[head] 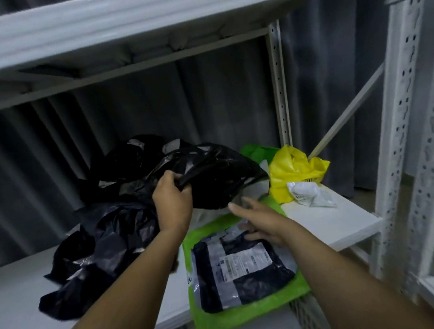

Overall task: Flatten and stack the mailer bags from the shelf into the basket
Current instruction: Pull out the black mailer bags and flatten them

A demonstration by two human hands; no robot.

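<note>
Left hand point(172, 198): forearm reaches forward and up from the lower left. The hand is raised above the shelf point(331, 222), back toward the camera. Fingers and thumb are curled round a fold of a black mailer bag point(211, 175), gripping it. The bag hangs crumpled and clear of the shelf board.

Right hand point(259, 224): forearm comes in from the lower right, lower than the left. The hand is open, with index finger and thumb stretched toward the lower edge of the held bag. Its tips are just beside the bag; contact cannot be told. The lower fingers rest loosely at the far edge of the dark mailer bag point(238, 272).

Heap of black bags point(98, 246): crumpled, on the left and middle of the shelf, behind and below the left forearm.

Green mailer bag point(247, 313): flattened, lying over the basket point(306, 313), its far end reaching onto the shelf.

Dark mailer bag: flat on top of the green one, with a white printed label facing up.

Basket: white lattice wall, seen only at the bottom edge, below the shelf front.

Yellow bag point(291, 172): crumpled, at the right rear of the shelf. A small white bag point(310, 192) lies against its front.

Curtain point(178, 109): grey and pleated, behind the shelf.
</note>
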